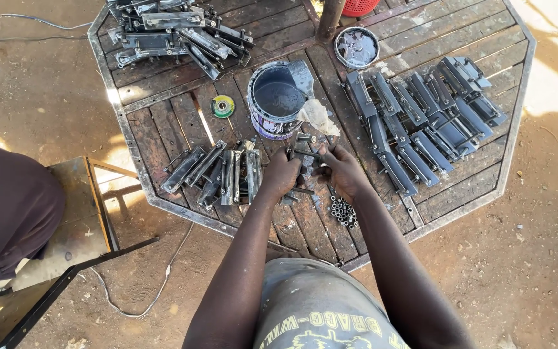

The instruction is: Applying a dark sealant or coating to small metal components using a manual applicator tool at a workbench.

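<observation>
Both hands, left (280,174) and right (341,171), grip a metal piece (305,154) (arms outstretched).

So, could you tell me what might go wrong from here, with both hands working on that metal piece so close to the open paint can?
The open paint can stands just beyond the left hand and right hand; a stray elbow or the metal piece could tip or splash it. The small nuts lie loose by the right wrist and might roll through the table slats. The unpainted brackets crowd the left hand, so sharp edges could scrape it.
</observation>
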